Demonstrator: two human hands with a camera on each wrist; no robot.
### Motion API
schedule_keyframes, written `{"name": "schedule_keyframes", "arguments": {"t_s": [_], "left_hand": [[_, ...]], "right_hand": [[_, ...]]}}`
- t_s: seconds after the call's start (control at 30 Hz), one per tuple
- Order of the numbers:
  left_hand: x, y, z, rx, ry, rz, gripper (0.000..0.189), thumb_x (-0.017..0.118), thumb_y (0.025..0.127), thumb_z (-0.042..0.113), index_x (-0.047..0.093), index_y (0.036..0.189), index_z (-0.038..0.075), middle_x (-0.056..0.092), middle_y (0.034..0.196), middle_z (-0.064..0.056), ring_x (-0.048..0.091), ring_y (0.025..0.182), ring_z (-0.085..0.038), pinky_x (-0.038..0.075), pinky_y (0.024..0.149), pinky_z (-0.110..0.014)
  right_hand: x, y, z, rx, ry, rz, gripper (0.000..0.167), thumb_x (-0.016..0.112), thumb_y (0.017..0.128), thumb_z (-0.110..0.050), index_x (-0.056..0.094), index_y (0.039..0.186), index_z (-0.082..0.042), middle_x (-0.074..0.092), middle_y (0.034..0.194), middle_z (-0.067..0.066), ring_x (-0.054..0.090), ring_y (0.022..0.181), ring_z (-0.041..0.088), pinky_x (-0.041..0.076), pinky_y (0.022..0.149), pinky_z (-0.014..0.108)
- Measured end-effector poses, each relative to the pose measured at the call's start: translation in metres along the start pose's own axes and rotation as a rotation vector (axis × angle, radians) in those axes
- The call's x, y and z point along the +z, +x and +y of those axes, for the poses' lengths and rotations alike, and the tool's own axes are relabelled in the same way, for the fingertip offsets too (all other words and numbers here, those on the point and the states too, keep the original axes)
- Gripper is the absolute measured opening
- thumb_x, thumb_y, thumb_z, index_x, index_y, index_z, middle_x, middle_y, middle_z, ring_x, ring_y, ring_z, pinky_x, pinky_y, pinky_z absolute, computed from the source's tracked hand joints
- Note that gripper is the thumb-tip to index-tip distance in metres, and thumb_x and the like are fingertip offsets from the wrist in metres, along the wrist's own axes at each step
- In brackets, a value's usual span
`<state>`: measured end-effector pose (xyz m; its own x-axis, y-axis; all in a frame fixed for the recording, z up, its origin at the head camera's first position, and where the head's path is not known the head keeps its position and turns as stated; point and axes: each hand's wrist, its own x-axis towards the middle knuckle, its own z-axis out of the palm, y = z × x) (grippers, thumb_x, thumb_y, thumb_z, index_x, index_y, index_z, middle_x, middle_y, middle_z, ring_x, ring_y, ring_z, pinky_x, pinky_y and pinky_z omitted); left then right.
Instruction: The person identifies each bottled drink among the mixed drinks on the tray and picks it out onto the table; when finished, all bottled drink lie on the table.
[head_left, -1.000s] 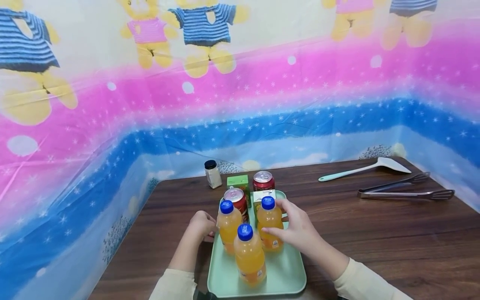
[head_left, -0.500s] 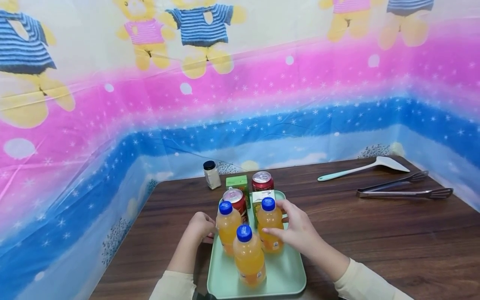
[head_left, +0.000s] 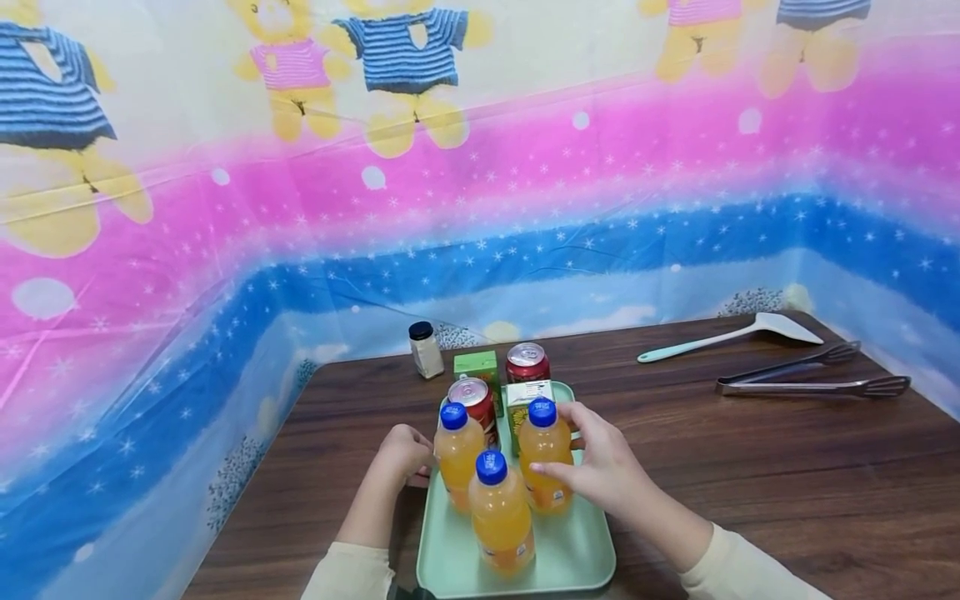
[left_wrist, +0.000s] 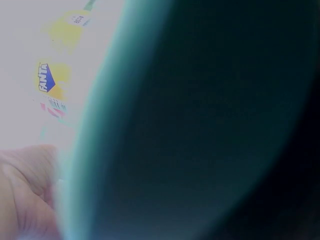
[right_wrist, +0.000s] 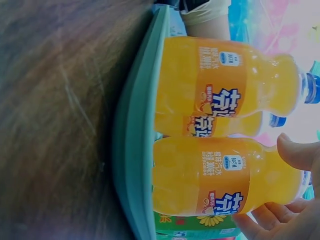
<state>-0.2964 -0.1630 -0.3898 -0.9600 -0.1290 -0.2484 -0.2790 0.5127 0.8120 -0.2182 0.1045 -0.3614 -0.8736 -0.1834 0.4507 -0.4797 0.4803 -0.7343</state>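
Observation:
My right hand (head_left: 600,454) holds the right-hand orange soda bottle (head_left: 546,467) between thumb and fingers; it stands upright over the pale green tray (head_left: 573,558). In the right wrist view the thumb lies near the neck of this soda bottle (right_wrist: 200,172). My left hand (head_left: 405,454) grips the tray's left rim, its fingertips mostly hidden. In the left wrist view the rim (left_wrist: 107,120) fills the middle, and part of the hand (left_wrist: 30,195) shows beside it. Two more blue-capped soda bottles stand on the tray, one at left (head_left: 459,458), one in front (head_left: 501,525).
Behind the bottles stand red cans (head_left: 472,396) (head_left: 528,363), a green carton (head_left: 476,367) and a white-topped carton (head_left: 525,396). A black-capped jar (head_left: 427,350) is at the back. A white spatula (head_left: 738,337) and metal tongs (head_left: 813,387) lie at right on the wooden table (head_left: 720,450).
The right hand and its soda bottle have shifted slightly right and towards the person, showing more of the carton behind. The left hand stays at the tray rim.

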Motion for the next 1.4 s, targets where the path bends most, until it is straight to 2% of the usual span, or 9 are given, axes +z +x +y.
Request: {"name": "schedule_keyframes", "arguments": {"t_s": [0.4, 0.6, 0.83, 1.1, 1.4], "left_hand": [[0.001, 0.000, 0.001, 0.000, -0.008, -0.009, 0.017, 0.064, 0.073, -0.013, 0.060, 0.089, -0.009, 0.056, 0.084, -0.017, 0.058, 0.065, -0.024, 0.058, 0.058, -0.037], [0.001, 0.002, 0.001, -0.002, 0.004, 0.004, 0.017, 0.064, 0.073, -0.013, 0.059, 0.089, -0.009, 0.056, 0.084, -0.016, 0.057, 0.065, -0.024, 0.058, 0.058, -0.036], [0.001, 0.003, 0.000, -0.006, 0.001, 0.003, 0.018, 0.064, 0.073, -0.013, 0.059, 0.089, -0.009, 0.056, 0.085, -0.017, 0.057, 0.067, -0.025, 0.058, 0.058, -0.036], [0.000, 0.000, 0.001, -0.005, 0.000, 0.001, 0.018, 0.065, 0.073, -0.013, 0.059, 0.089, -0.009, 0.055, 0.086, -0.017, 0.057, 0.068, -0.026, 0.058, 0.059, -0.038], [-0.001, -0.002, 0.002, -0.012, -0.004, -0.006, 0.018, 0.063, 0.073, -0.014, 0.058, 0.090, -0.009, 0.055, 0.086, -0.018, 0.057, 0.068, -0.026, 0.058, 0.057, -0.036]], "right_hand": [[-0.019, -0.002, -0.006, -0.054, 0.083, 0.013, 0.058, 0.083, 0.070, -0.010, 0.053, 0.119, -0.009, 0.061, 0.105, 0.001, 0.061, 0.092, 0.016, 0.055, 0.076, 0.028], [-0.029, 0.001, -0.005, -0.045, 0.085, 0.031, 0.057, 0.081, 0.072, -0.008, 0.052, 0.120, -0.008, 0.060, 0.106, 0.005, 0.063, 0.090, 0.020, 0.056, 0.074, 0.030], [-0.041, 0.007, 0.000, -0.037, 0.020, 0.085, 0.057, 0.081, 0.072, -0.009, 0.051, 0.121, -0.008, 0.059, 0.104, 0.007, 0.063, 0.090, 0.023, 0.057, 0.071, 0.035], [-0.051, 0.015, 0.010, 0.000, 0.000, 0.138, 0.055, 0.080, 0.074, -0.010, 0.051, 0.120, -0.007, 0.059, 0.104, 0.010, 0.065, 0.087, 0.029, 0.057, 0.068, 0.042], [-0.052, 0.024, 0.025, 0.023, -0.070, 0.178, 0.055, 0.079, 0.076, -0.018, 0.050, 0.121, -0.005, 0.058, 0.107, 0.012, 0.056, 0.100, 0.029, 0.053, 0.080, 0.048]]}}
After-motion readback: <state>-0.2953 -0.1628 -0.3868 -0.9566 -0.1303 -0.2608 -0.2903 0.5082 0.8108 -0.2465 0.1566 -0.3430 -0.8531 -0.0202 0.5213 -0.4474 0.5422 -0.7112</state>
